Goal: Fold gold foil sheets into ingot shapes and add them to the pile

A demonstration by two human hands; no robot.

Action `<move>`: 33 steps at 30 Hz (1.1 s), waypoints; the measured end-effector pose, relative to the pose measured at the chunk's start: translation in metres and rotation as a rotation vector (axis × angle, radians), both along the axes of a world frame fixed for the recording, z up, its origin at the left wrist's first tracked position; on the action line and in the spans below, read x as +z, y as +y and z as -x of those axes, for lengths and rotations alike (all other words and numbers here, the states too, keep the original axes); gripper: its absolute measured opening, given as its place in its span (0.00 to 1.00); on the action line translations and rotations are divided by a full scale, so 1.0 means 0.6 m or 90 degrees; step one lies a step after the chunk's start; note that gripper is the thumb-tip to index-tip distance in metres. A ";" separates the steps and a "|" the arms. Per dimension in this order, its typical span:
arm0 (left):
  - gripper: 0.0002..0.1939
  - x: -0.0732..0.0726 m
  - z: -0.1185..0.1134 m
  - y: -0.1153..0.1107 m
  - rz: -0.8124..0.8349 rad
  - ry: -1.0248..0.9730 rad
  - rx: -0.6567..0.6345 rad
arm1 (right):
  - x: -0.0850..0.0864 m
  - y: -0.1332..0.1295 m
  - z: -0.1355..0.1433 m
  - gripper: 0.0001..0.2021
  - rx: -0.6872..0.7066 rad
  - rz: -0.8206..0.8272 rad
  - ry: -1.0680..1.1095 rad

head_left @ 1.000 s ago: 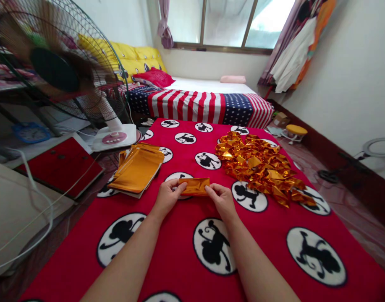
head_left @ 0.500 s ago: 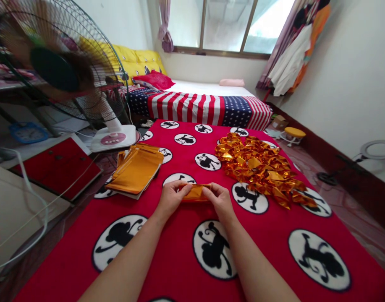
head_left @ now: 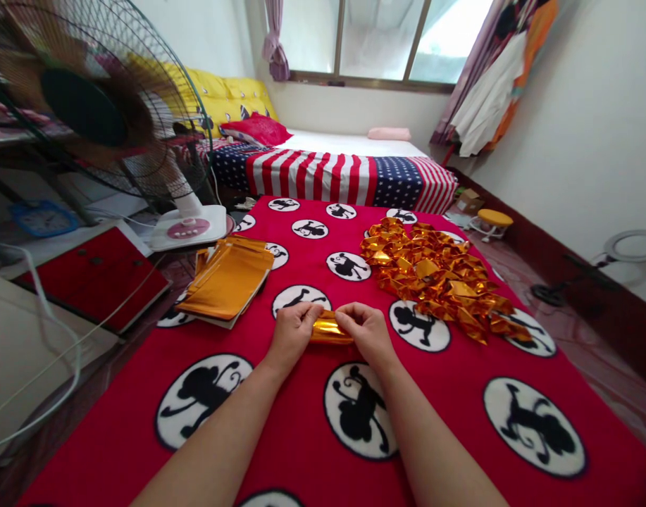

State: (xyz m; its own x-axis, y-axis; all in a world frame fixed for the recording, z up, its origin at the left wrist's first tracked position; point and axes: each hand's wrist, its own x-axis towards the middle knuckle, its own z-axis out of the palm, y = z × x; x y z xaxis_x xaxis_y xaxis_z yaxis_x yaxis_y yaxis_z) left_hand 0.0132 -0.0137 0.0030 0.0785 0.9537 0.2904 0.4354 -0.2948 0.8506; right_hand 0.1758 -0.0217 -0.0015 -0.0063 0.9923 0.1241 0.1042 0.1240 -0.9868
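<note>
Between my hands is a folded sheet of gold foil paper [head_left: 330,329], a shiny flat roll lying crosswise just over the red cloth [head_left: 280,451]. My left hand [head_left: 296,329] pinches its left end between thumb and fingers. At the right end my right hand [head_left: 363,329] grips it the same way, fingers closed. A stack of flat gold foil sheets [head_left: 232,278] rests on the cloth to the left. Off to the right spreads a heap of folded gold foil pieces [head_left: 433,271], crumpled and glinting.
A standing fan [head_left: 190,225] is at the left beside a red panel [head_left: 98,274]. Behind the cloth is a bed [head_left: 312,176] with a striped cover. A yellow-topped stool [head_left: 494,218] and a ring light [head_left: 632,246] stand on the right.
Both thumbs have shifted inward and up along the foil paper's top edge. The foil now looks more rounded and catches brighter light. The stack and heap stay put.
</note>
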 end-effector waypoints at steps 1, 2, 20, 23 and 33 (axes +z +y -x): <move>0.17 -0.001 0.000 0.001 -0.004 0.002 0.022 | 0.000 -0.001 -0.001 0.11 -0.004 0.003 0.006; 0.17 -0.001 0.000 0.001 -0.006 0.003 0.035 | 0.000 -0.002 -0.002 0.11 -0.010 0.006 0.013; 0.24 -0.006 0.015 0.012 0.161 -0.368 0.019 | -0.004 0.003 -0.014 0.13 -0.168 -0.003 0.166; 0.24 -0.002 0.014 0.010 0.146 -0.349 0.029 | -0.005 0.002 -0.016 0.14 -0.167 0.002 0.205; 0.19 -0.020 0.018 0.019 0.086 -0.336 0.085 | -0.004 -0.001 -0.013 0.15 -0.147 0.000 0.190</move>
State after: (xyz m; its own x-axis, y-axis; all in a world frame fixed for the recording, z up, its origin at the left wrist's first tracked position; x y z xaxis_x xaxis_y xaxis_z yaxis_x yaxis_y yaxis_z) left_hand 0.0027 -0.0022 -0.0089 -0.1690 0.9767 0.1324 -0.0329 -0.1399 0.9896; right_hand 0.1839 -0.0223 -0.0037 0.2536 0.9634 0.0870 -0.1626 0.1311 -0.9780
